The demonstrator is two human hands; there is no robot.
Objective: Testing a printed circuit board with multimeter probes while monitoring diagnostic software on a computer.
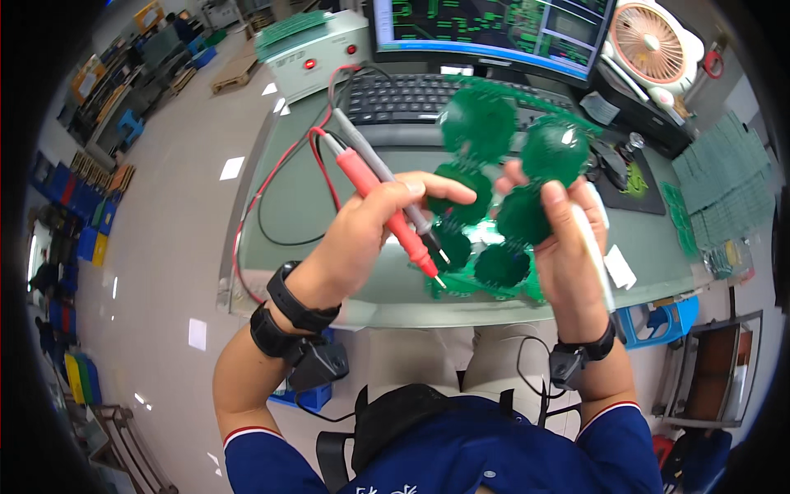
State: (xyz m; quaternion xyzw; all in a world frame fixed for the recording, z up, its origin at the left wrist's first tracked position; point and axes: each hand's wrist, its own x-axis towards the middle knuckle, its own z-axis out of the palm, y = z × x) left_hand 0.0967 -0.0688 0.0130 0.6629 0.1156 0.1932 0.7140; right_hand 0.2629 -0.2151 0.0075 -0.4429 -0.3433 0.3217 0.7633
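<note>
A green circuit board panel made up of several round boards is held up over the table, slightly blurred. My right hand grips its right side, thumb on top. A slim white strip-like thing lies along that hand; I cannot tell what it is. In my left hand are two test probes, a red one and a grey-and-black one, their metal tips side by side and pointing down. The left fingers reach over the panel's left edge; whether they touch it is unclear. More green boards show beneath.
Red and black leads loop across the table's left to a white box with red sockets. Behind the panel are a keyboard and a monitor. A fan, mouse and stacked green panels occupy the right.
</note>
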